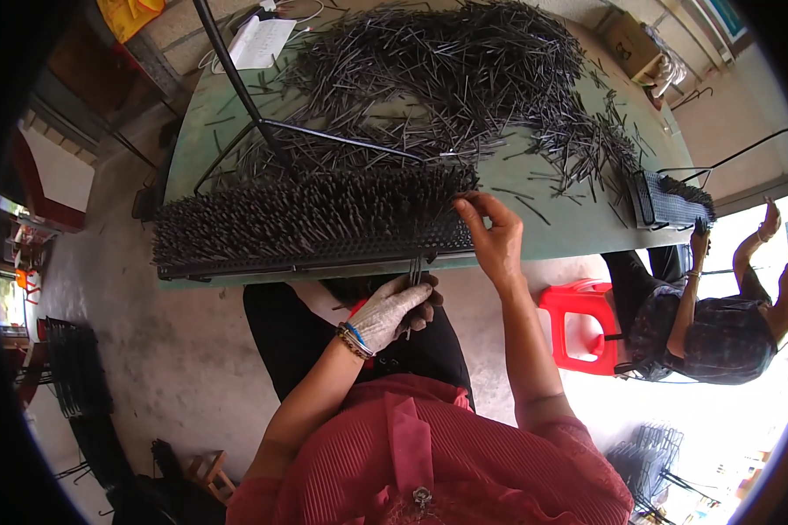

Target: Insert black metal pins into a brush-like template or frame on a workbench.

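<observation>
A long black mesh rack lies along the table's near edge, packed with thin dark rods standing on end. My left hand, in a whitish glove with darkened fingertips, is closed around a few similar rods just below the rack's front edge. My bare right hand is at the rack's right end. Its thumb and forefinger pinch a thin dark rod among the standing ones; the fingertips partly hide it.
Loose dark rods lie heaped across the green table. A black metal frame rises over the rack's left part. At right, another person works beside a smaller rack. A red stool stands between us.
</observation>
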The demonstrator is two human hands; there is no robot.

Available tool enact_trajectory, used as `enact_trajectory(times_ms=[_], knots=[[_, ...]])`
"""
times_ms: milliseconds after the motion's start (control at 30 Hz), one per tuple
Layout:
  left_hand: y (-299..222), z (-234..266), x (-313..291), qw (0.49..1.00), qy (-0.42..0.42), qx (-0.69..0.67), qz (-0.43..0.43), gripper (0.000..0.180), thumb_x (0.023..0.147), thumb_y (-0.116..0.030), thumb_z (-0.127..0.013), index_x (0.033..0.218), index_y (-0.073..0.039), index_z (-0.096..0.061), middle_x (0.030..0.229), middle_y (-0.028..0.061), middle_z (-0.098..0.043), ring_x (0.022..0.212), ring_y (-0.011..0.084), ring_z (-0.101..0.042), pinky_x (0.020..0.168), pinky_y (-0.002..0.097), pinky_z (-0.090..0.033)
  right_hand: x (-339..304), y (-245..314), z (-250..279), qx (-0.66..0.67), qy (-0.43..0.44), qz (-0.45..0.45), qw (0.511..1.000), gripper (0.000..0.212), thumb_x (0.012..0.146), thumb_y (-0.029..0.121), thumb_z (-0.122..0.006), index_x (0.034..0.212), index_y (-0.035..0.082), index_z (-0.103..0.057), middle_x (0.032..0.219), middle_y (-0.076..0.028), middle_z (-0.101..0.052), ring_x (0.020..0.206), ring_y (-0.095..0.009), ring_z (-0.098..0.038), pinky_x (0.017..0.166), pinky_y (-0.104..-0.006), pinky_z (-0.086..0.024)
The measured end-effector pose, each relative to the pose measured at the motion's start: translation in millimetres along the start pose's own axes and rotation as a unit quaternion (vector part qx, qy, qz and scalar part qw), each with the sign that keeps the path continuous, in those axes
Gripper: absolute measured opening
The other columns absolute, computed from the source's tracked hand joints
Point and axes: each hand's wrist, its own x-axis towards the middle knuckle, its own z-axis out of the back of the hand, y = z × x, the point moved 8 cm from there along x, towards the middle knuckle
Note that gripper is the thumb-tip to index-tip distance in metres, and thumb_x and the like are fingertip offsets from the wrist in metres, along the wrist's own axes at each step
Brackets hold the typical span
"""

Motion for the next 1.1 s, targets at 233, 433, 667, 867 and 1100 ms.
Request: enact_trajectory(times_ms=[233, 433, 667, 867, 1100], knots=[[-5, -1, -4, 0.997, 0.026, -0.077, -0.012, 0.027, 0.097, -0.011, -0.049, 0.122, 0.000, -0.055, 0.103, 0.0107, -0.066, 0.084, 0.0173, -0.065, 0.070, 0.0283, -0.054, 0, 5, -21, -0.063, 0.075, 0.079, 0.992, 0.012, 0.084, 0.007, -0.071, 0.094, 0.001, -0.070, 0.091, -0.012, -0.070, 0.076, -0.027, -0.066, 0.070, -0.0333, -0.052], [-2, 1, -10, 0.998, -0.013, -0.064, 0.025, 0.027, 0.098, -0.013, -0.049, 0.122, -0.003, -0.056, 0.103, 0.0099, -0.067, 0.086, 0.0192, -0.067, 0.074, 0.0314, -0.055, -4, 12, -22, -0.116, 0.054, 0.132, 0.983, 0.014, 0.082, 0.004, -0.071, 0.095, 0.000, -0.069, 0.092, -0.013, -0.070, 0.083, -0.027, -0.067, 0.074, -0.0327, -0.052], [-5, -4, -12, 0.998, 0.008, -0.064, 0.009, 0.026, 0.098, -0.013, -0.049, 0.122, -0.003, -0.056, 0.100, 0.0094, -0.067, 0.083, 0.0178, -0.067, 0.071, 0.0298, -0.055, -7, 13, -23, -0.110, 0.047, 0.129, 0.984, 0.017, 0.080, 0.003, -0.073, 0.097, 0.001, -0.070, 0.092, -0.012, -0.068, 0.082, -0.027, -0.066, 0.074, -0.0339, -0.053], [1, 0, -7, 0.999, 0.008, -0.034, 0.010, 0.030, 0.100, -0.015, -0.047, 0.127, -0.003, -0.053, 0.100, 0.0091, -0.066, 0.081, 0.0147, -0.065, 0.068, 0.0262, -0.053, -13, 24, -30, -0.179, 0.036, 0.230, 0.956, 0.019, 0.079, 0.003, -0.073, 0.097, 0.004, -0.071, 0.093, -0.010, -0.065, 0.083, -0.028, -0.063, 0.073, -0.0362, -0.052], [-2, -2, -9, 0.999, -0.001, -0.050, 0.016, 0.029, 0.101, -0.019, -0.049, 0.124, -0.002, -0.055, 0.098, 0.0087, -0.067, 0.080, 0.0132, -0.065, 0.065, 0.0241, -0.053, -15, 33, -30, -0.206, 0.036, 0.250, 0.945, 0.021, 0.079, 0.002, -0.073, 0.100, 0.004, -0.071, 0.095, -0.011, -0.063, 0.085, -0.028, -0.062, 0.075, -0.0363, -0.050]])
